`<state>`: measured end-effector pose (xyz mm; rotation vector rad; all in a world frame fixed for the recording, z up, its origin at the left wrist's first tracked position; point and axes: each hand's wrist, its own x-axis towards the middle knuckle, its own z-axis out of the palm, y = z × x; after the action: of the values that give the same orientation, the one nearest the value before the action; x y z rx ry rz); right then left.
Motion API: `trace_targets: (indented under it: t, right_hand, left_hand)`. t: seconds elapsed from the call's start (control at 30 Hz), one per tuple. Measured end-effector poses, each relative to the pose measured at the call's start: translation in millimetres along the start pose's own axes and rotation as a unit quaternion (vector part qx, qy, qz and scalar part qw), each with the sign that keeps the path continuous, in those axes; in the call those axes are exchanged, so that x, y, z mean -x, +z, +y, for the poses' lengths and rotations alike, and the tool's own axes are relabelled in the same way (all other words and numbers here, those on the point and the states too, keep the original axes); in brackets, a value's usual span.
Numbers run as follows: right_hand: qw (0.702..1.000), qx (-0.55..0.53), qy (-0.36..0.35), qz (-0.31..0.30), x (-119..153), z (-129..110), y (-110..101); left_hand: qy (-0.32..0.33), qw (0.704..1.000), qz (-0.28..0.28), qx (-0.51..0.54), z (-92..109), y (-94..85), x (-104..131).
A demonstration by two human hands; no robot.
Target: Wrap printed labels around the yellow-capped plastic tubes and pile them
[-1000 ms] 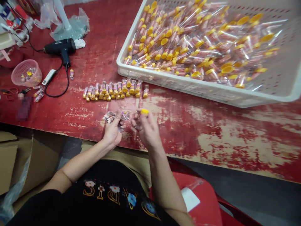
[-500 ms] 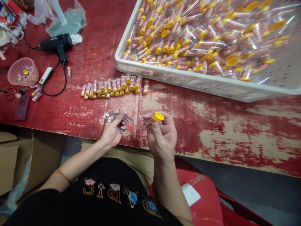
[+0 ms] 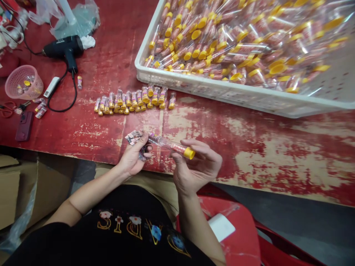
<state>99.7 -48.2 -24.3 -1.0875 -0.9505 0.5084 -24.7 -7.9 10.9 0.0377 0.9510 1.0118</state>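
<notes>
My left hand (image 3: 136, 153) is closed on a bunch of thin printed plastic sleeves (image 3: 133, 137), near the table's front edge. To its right, my right hand (image 3: 196, 164) grips a clear tube (image 3: 177, 147) with a yellow cap between thumb and fingers. The tube lies slantwise, its cap end toward the right and its far end reaching the sleeves at my left fingertips. Whether the tube's end is inside a sleeve is too small to tell. Beyond my hands stand several small yellow-capped tubes (image 3: 134, 99) in a packed row.
A white crate (image 3: 222, 94) full of yellow-capped tubes fills the back right. At the left are a heat gun (image 3: 65, 48) with a looped cord, a pink basket (image 3: 23, 92), a phone (image 3: 24, 126) and scissors (image 3: 7, 109). A red chair (image 3: 235, 236) stands below the table.
My right hand has turned and opened out somewhat, and the tube in it has swung from pointing away to lying crosswise, with its far end now at my left hand's sleeves.
</notes>
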Motion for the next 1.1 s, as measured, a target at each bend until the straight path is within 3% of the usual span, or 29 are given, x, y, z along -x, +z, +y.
trace_targets:
  t: [0.17, 0.37, 0.67, 0.8, 1.1]
  right_hand:
    - [0.994, -0.02, 0.006, -0.111, 10, -3, -10]
    - [0.981, 0.028, 0.056, -0.184, 10, -4, -11]
    - [0.994, 0.096, -0.014, -0.056, 9, -11, 3]
    - [0.993, 0.098, -0.057, -0.039, 6, -11, 7]
    - [0.994, 0.098, -0.023, -0.051, 7, -9, 11]
  left_hand:
    - [0.029, 0.999, -0.003, -0.042, 1, 3.3, 5]
    - [0.07, 0.99, -0.021, -0.125, -3, 0.3, 9]
    - [0.155, 0.971, -0.036, -0.179, -14, -5.7, 15]
    - [0.161, 0.97, -0.052, -0.172, -15, -7.7, 14]
    - [0.138, 0.978, -0.034, -0.156, -9, -5.5, 14]
